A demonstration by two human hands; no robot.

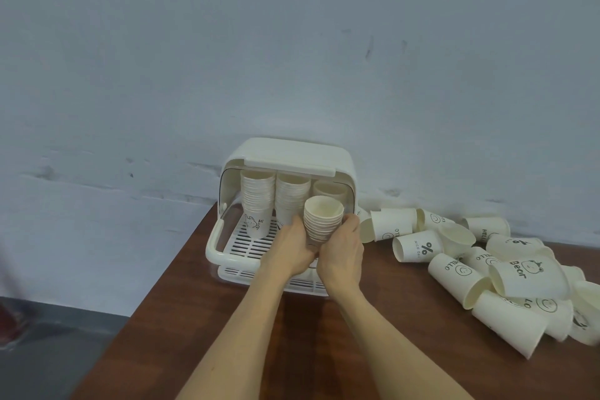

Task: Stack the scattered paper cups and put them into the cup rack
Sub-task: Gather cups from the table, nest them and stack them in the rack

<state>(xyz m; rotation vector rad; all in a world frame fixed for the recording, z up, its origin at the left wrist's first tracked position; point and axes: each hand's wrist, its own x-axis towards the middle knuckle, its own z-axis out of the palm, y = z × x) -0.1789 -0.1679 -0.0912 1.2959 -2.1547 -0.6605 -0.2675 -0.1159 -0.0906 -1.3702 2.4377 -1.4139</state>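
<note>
Hands, the left hand [292, 248] and right hand [342, 250], wrap around a stack of paper cups [322, 220] at the open cup rack [285, 156], which next needs setting upright inside, while loose paper cups [487, 273] wait on the desk [201, 318].

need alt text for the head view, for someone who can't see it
Both hands, left hand and right hand, hold a stack of paper cups at the open cup rack, which already holds three stacks. Loose cups lie scattered on the brown table.
</note>
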